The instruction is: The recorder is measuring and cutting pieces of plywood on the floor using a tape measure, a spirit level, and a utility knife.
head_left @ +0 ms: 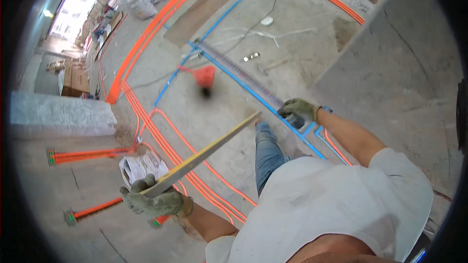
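Observation:
My left hand (158,199), in a grey-green work glove, is closed round the near end of a long straight bar (209,153) with a yellow edge. From there the bar slants up and away to the right, toward my jeans-clad leg. Farther right, my right hand (302,108), gloved too, is closed by the blue pipe (243,85) on the floor. Under its fingers is a dark grey object (294,121) whose kind I cannot make out. A dark patterned strip (239,70) runs along the pipe up to this hand.
Orange conduits (168,151) curve across the concrete floor. A blurred red object (202,75) with a dark end is ahead. Beyond lie a hammer (273,66), a small metallic piece (252,57) and a white disc (267,21). A white bag (144,166) lies beside my left hand.

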